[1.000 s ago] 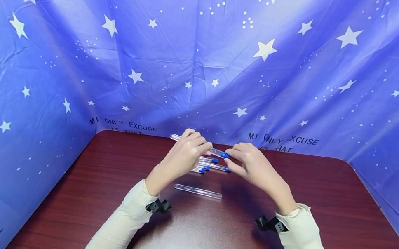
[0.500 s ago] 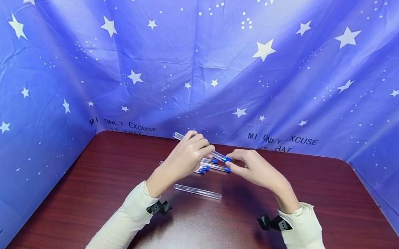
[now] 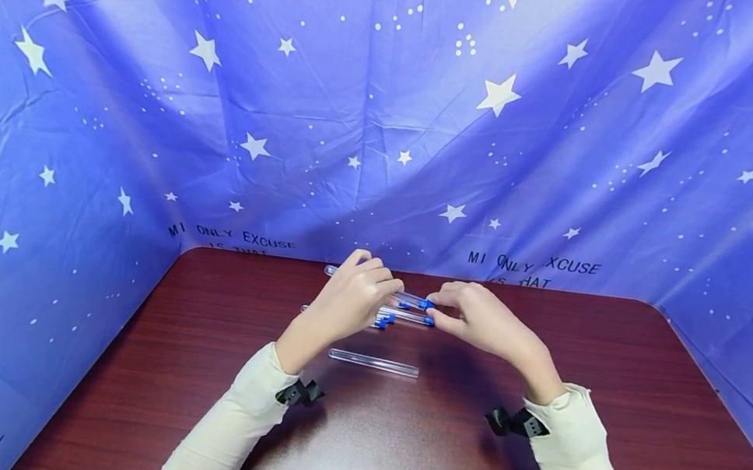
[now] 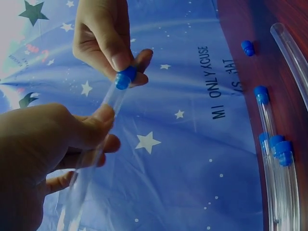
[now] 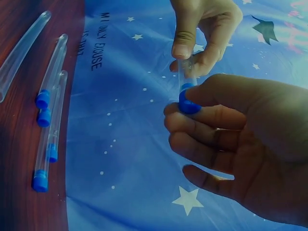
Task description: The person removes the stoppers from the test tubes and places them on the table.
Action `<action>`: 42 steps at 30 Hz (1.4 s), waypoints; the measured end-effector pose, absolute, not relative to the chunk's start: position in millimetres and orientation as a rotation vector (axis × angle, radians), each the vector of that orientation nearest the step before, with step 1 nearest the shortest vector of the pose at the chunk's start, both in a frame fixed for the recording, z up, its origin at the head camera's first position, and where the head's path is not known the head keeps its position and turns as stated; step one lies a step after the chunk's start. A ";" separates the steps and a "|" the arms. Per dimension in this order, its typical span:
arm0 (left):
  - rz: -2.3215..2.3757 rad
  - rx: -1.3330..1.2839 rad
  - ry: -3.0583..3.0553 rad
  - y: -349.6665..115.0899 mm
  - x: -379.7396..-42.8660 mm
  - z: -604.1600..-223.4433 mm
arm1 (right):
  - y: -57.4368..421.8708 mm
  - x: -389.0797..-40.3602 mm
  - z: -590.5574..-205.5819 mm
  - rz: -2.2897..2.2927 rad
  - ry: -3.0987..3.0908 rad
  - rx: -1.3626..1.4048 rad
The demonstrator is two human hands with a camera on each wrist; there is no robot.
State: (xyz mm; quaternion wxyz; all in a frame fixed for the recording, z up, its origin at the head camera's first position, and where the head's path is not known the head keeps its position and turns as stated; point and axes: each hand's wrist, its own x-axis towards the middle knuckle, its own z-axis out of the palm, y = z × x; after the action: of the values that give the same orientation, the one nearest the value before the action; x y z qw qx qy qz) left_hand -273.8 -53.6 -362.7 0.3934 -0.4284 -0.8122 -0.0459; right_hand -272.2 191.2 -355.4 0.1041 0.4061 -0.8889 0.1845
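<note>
My left hand grips a clear test tube by its body, the rounded end sticking out to the left behind the hand. At the tube's other end, the thumb and index finger of my right hand pinch a blue cap. The cap sits at the tube's mouth; how deep it goes I cannot tell. Both hands are raised over the far part of the table. Just below them lie several blue-capped tubes side by side, partly hidden by my left hand in the head view.
One uncapped clear tube lies closer on the dark red wooden table. In the left wrist view, a loose blue cap lies on the table near the capped tubes. A blue star-print curtain stands behind the table and along its sides.
The held tube first tilted more steeply, then its rounded end came down, so it now lies flatter. Its capped end moved slightly right and down. Both hands keep their hold.
</note>
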 end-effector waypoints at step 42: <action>-0.020 -0.945 -2.048 -59.0 -277.6 -361.1 | 170.0 -274.5 -366.7 0.131 -2.084 1.093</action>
State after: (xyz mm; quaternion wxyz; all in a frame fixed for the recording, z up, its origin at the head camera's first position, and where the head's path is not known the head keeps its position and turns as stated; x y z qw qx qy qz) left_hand -277.6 -59.0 -361.1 0.4286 -0.3783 -0.8204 -0.0080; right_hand -274.5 170.0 -366.7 0.3823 0.4286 -0.8170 0.0514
